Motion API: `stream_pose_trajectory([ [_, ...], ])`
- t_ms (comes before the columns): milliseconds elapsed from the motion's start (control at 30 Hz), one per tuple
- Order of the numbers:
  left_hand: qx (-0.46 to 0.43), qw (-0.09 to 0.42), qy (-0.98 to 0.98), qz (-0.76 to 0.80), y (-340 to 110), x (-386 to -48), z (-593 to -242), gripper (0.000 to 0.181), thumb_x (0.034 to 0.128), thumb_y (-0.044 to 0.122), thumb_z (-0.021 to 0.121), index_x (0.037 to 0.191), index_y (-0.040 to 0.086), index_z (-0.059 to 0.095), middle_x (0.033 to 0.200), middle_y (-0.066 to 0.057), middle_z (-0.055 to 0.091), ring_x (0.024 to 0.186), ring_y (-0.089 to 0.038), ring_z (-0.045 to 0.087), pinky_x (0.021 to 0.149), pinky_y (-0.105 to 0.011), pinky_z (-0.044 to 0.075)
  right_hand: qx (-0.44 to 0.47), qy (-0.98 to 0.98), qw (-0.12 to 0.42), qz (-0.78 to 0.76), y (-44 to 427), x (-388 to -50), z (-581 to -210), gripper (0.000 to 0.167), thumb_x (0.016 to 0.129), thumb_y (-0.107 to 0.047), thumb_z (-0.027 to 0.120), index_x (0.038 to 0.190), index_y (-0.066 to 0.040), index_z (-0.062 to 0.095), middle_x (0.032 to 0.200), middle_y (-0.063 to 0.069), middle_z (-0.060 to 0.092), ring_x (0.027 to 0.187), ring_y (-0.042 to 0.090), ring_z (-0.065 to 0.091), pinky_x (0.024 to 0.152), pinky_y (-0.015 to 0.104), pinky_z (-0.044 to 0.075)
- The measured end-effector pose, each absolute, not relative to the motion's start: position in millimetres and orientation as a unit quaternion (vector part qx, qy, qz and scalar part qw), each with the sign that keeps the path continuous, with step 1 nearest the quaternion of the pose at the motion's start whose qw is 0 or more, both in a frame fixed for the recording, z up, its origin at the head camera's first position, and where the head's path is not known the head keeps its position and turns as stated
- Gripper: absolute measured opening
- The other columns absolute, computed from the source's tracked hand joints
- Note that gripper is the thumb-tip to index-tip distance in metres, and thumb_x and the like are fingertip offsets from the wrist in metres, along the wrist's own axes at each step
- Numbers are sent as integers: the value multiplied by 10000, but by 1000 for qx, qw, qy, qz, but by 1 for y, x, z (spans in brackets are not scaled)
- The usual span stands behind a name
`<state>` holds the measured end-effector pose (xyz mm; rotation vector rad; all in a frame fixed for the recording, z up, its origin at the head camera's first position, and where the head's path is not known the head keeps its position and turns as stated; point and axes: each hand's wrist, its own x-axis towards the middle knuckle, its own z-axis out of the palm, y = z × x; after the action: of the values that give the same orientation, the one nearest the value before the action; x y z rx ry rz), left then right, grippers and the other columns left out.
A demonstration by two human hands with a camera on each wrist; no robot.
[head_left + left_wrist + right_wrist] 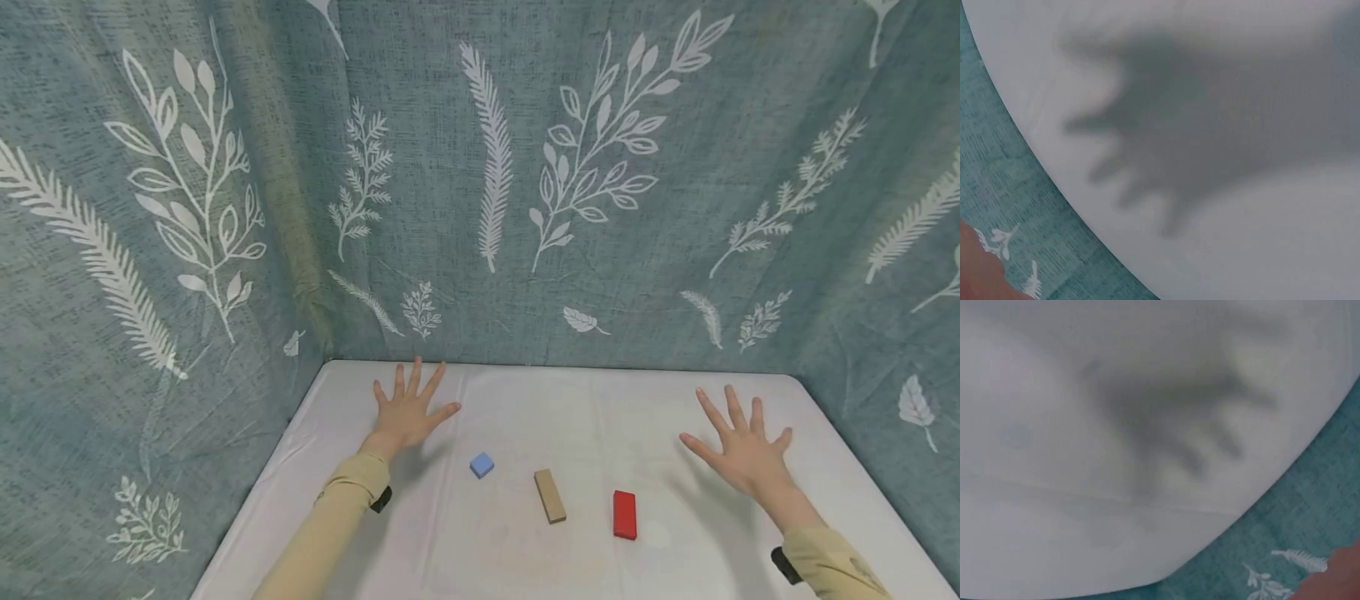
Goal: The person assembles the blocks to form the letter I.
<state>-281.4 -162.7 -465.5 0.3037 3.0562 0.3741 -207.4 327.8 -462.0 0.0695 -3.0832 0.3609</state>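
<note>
My left hand (405, 417) hovers over the far left part of the table, fingers straight and spread, holding nothing. On the right side my right hand (748, 457) is likewise spread in the air. Between them lie three small blocks: a blue block (482, 465) closest to the left hand, a tan wooden block (551, 496) in the middle, and a red block (625, 514) closer to the right hand. Both wrist views show mostly the hands' blurred shadows on the tabletop, with only a bit of the left hand (982, 272) and right hand (1332, 578) in the lower corners.
A white cloth-like surface covers the table (525, 417), which has rounded far corners. Blue-green curtains (420, 208) with white leaf prints stand behind it and on both sides. Each sleeved wrist carries a small black device (382, 499).
</note>
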Motion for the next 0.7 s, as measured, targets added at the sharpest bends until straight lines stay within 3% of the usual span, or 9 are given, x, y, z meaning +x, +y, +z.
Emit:
stream_pose_trajectory([
  [700, 168, 8, 975, 146, -126, -270, -461, 767, 917, 647, 381, 1527, 304, 68, 1609, -80, -21, 1474, -366, -42, 1128, -692, -55, 79, -987, 23, 138, 307, -196, -473, 837, 873, -627, 507, 1527, -333, 76, 1591, 187, 68, 1382, 582, 37, 915, 875, -1],
])
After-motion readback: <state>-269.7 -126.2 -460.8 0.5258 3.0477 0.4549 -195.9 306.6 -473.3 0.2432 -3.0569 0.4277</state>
